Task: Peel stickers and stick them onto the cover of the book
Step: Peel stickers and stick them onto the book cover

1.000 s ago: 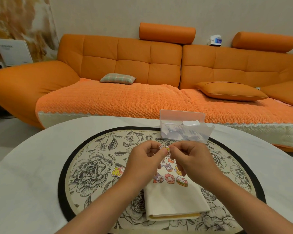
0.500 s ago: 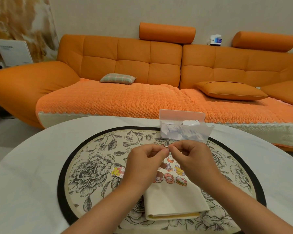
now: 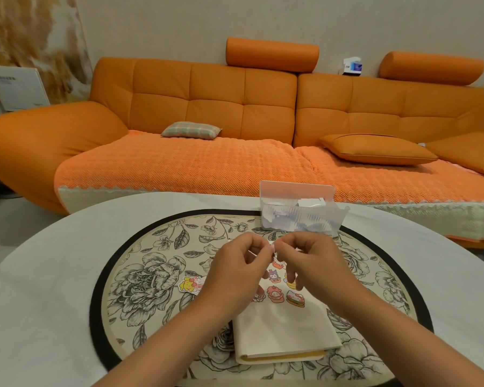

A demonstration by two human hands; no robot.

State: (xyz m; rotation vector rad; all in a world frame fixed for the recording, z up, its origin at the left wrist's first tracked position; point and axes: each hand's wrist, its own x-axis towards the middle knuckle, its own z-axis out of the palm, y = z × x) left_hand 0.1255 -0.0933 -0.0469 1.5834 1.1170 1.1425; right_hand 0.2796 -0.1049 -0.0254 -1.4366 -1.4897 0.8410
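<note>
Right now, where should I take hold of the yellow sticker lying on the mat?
Probably its left edge, coming from the left. The yellow sticker lies flat on the mat, and the left hand covers its right side, so slide a fingernail under the free edge.

Cream book [image 3: 285, 331], black-floral mat [image 3: 151, 280]

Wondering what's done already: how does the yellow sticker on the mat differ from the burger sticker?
The yellow sticker lies on the floral mat, left of the book; the burger sticker sits on the book's cream cover. The yellow one looks larger. Both are colourful cartoon cutouts.
</note>
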